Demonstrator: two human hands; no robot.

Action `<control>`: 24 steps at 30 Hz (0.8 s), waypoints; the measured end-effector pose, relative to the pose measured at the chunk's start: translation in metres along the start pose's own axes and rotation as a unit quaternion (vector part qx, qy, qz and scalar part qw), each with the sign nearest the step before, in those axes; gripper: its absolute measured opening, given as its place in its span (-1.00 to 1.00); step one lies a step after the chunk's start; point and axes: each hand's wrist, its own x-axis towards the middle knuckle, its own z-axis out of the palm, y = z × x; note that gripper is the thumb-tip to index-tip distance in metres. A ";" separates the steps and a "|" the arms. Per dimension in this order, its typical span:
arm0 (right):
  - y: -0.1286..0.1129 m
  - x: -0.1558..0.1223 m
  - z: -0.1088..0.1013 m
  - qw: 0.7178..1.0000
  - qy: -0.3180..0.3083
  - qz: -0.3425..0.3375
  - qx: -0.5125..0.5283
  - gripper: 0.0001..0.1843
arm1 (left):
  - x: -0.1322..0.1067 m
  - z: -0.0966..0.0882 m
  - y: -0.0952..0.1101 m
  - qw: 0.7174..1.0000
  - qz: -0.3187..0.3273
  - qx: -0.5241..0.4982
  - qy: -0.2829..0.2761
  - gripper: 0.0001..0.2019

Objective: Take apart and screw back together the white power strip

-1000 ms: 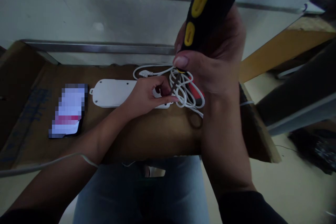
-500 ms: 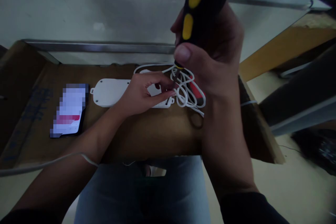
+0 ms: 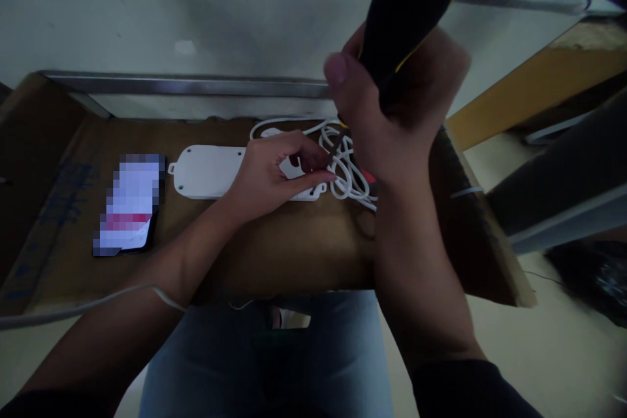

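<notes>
In the head view my right hand (image 3: pixel 396 117) is wrapped round the black and yellow handle of a screwdriver (image 3: pixel 416 6), whose shaft slants down to the left. My left hand (image 3: pixel 274 173) is pinched at the lower end of that shaft, thumb and forefinger meeting there; any small piece between them is too hidden to make out. Under the left hand a white power strip (image 3: pixel 208 173) lies with its screw-holed back up, its middle covered by the hand. Beside its right end is a loose coil of white cable (image 3: pixel 350 186).
A phone (image 3: pixel 132 202) with a lit screen lies at the left on the brown cardboard surface (image 3: pixel 284 248), which has raised side flaps. Something red (image 3: pixel 368 176) shows behind the cable. A pale wall (image 3: pixel 220 32) with a metal rail stands at the back.
My right hand has shifted slightly right and turned, rolling the screwdriver's handle so its yellow patches no longer show. The left hand has shifted slightly right with the screwdriver's tip.
</notes>
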 end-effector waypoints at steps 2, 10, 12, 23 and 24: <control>0.002 0.000 -0.001 1.000 0.014 0.004 -0.009 -0.71 | 0.001 -0.002 0.000 1.000 0.010 0.005 -0.013 -0.73; -0.002 0.000 -0.002 0.999 0.032 0.022 -0.011 -0.71 | 0.004 -0.013 -0.017 0.990 0.035 0.091 -0.104 -0.74; -0.004 0.000 -0.002 0.999 0.032 0.033 -0.003 -0.71 | 0.004 -0.014 -0.025 0.982 0.043 0.135 -0.124 -0.67; -0.003 -0.001 -0.002 0.998 0.034 0.032 -0.029 -0.69 | 0.002 -0.016 -0.030 0.943 0.030 0.240 -0.227 -0.37; -0.003 -0.001 -0.002 0.998 0.034 0.033 -0.030 -0.69 | 0.002 -0.015 -0.030 0.943 0.029 0.241 -0.226 -0.37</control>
